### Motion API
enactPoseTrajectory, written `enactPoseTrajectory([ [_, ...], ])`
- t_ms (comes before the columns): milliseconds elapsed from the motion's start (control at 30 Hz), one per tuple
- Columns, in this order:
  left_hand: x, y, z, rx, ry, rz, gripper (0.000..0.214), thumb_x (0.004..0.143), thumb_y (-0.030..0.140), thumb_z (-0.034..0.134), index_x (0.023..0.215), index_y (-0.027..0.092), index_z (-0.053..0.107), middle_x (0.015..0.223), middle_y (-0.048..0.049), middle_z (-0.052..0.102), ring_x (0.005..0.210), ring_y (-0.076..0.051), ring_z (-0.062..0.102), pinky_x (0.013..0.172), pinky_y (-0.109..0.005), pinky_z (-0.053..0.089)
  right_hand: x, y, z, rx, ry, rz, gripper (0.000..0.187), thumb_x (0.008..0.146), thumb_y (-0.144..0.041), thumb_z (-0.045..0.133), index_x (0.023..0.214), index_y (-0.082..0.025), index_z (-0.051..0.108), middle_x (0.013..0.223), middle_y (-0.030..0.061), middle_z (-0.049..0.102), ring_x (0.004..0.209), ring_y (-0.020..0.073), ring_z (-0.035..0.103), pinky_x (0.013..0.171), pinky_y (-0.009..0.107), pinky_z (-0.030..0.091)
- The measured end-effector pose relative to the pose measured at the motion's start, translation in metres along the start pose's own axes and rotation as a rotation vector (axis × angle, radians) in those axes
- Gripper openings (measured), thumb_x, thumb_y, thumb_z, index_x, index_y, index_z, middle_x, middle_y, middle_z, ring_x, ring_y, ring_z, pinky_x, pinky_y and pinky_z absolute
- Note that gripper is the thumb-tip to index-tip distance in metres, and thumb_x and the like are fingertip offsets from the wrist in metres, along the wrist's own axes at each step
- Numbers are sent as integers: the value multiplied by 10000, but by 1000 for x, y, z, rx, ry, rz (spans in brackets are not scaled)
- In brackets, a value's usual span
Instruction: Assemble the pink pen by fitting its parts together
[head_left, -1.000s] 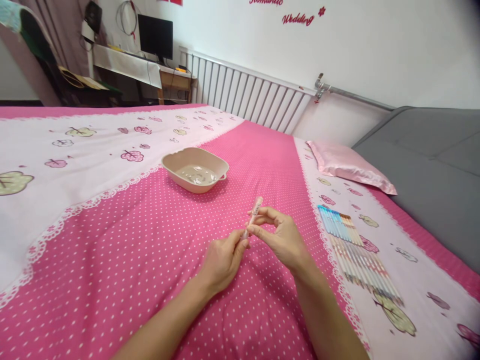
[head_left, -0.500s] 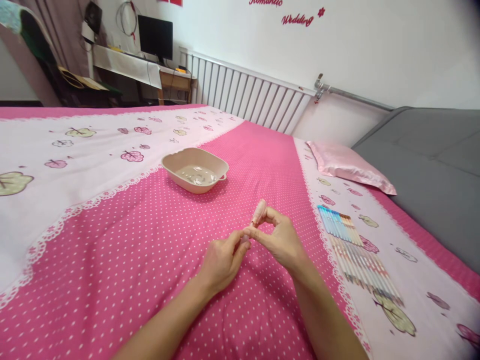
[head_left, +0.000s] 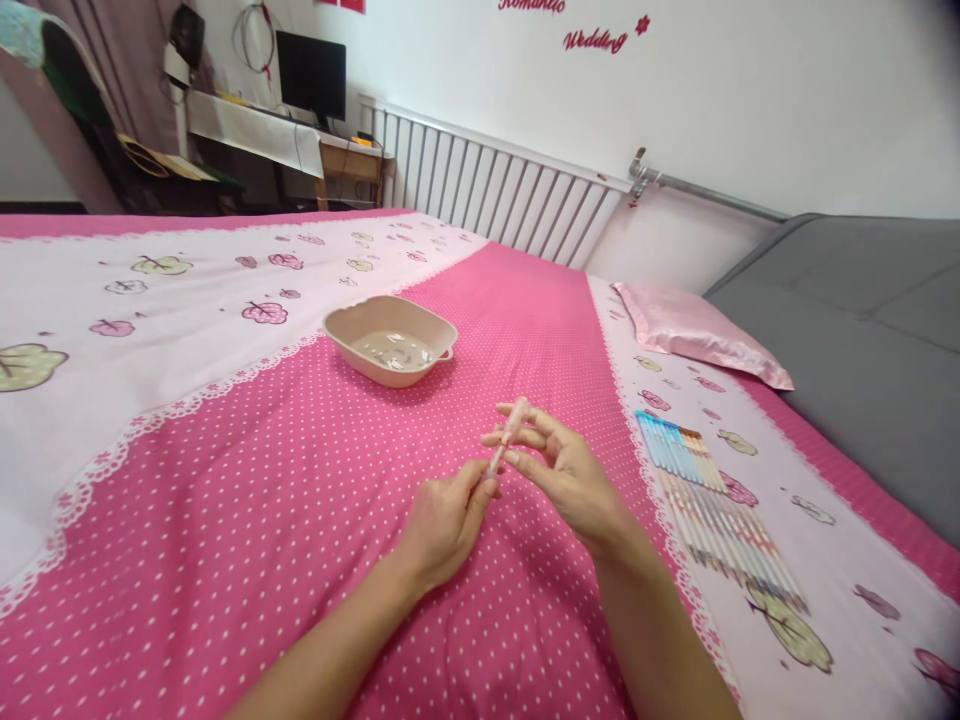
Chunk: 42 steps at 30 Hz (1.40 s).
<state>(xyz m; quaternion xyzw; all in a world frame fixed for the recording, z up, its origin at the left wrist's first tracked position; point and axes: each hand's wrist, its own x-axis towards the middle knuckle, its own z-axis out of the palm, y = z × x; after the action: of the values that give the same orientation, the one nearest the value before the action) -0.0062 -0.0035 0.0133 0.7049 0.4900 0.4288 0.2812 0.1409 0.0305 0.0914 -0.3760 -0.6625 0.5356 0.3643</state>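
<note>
My left hand (head_left: 448, 520) pinches the lower end of a slim, pale pink pen (head_left: 511, 425) between thumb and fingers. The pen slants up and away, with a small reddish mark around its middle. My right hand (head_left: 574, 480) is beside its upper part, fingers spread and loosened behind it and the thumb close to its middle. Whether the right fingers touch the pen is hard to make out. On the bed to the right lie rows of similar pens, a blue and tan set (head_left: 679, 450) and a paler set (head_left: 735, 535).
A beige plastic basin (head_left: 349, 355) with small white and clear scraps in it stands on the pink dotted bedspread (head_left: 247, 520). A pink pillow (head_left: 697, 335) lies at the right by the grey headboard (head_left: 847, 330). Farther back are a white railing (head_left: 495, 180) and a desk with a monitor (head_left: 311, 78).
My right fingers have opened from a pinch around the pen and spread apart, baring more of its middle. The left hand has stayed in place with its hold.
</note>
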Motion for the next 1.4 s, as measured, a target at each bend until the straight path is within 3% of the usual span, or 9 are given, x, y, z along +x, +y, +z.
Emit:
enactPoseTrajectory([
  [367, -1, 0, 1, 26, 6, 30, 284, 926, 343, 312, 944, 166, 533, 695, -3, 609, 558, -112, 536, 563, -232, 384, 3, 4, 1, -249, 150, -64, 289, 748, -263, 653, 1022, -208, 582, 834, 24, 647, 972, 210, 598, 937, 416, 394],
  [533, 0, 0, 1, 35, 6, 31, 279, 923, 337, 319, 950, 166, 538, 698, -2, 606, 562, -116, 535, 560, -233, 375, 6, 7, 2, -302, 196, -92, 271, 717, -280, 679, 962, -203, 593, 836, 34, 644, 1019, 230, 570, 962, 435, 357],
  [667, 0, 1, 1, 30, 16, 32, 286, 923, 336, 322, 956, 162, 547, 650, 8, 582, 526, -110, 507, 539, -230, 359, 7, 9, 2, -275, 176, -96, 332, 693, -302, 708, 984, -206, 582, 995, 65, 637, 1040, 237, 556, 978, 446, 348],
  [867, 0, 1, 0, -5, 18, 28, 290, 931, 339, 314, 978, 169, 544, 714, -2, 621, 544, -105, 518, 547, -230, 363, 2, 5, -2, -41, 34, -50, 529, 780, -316, 639, 1267, -260, 440, 1204, 82, 569, 1171, 220, 477, 955, 413, 407],
  [967, 0, 1, 1, -10, 10, 17, 303, 933, 347, 304, 1030, 175, 534, 743, -7, 636, 540, -108, 519, 547, -236, 372, 1, 2, -2, 18, -30, -8, 533, 819, -305, 592, 1314, -254, 400, 1167, 89, 600, 1077, 208, 556, 945, 426, 423],
  [1133, 0, 0, 1, -6, 8, 13, 313, 932, 354, 297, 1009, 167, 535, 721, -8, 632, 545, -114, 531, 549, -240, 382, 3, 4, 0, 42, -6, -17, 444, 810, -271, 591, 1236, -216, 477, 1043, 89, 651, 920, 196, 626, 855, 414, 488],
  [1267, 0, 1, 1, 3, 10, 23, 303, 930, 349, 302, 970, 162, 537, 697, -6, 619, 546, -115, 531, 553, -241, 384, 5, 8, 0, -13, 46, -33, 400, 781, -302, 631, 1160, -215, 537, 1023, 81, 651, 935, 199, 621, 866, 406, 477],
  [1400, 0, 1, 1, 5, 22, 42, 289, 929, 340, 308, 966, 165, 534, 684, -1, 606, 535, -111, 520, 544, -235, 376, 5, 7, -1, -157, 125, -35, 375, 751, -311, 663, 1099, -211, 569, 972, 65, 659, 997, 212, 598, 956, 437, 392],
])
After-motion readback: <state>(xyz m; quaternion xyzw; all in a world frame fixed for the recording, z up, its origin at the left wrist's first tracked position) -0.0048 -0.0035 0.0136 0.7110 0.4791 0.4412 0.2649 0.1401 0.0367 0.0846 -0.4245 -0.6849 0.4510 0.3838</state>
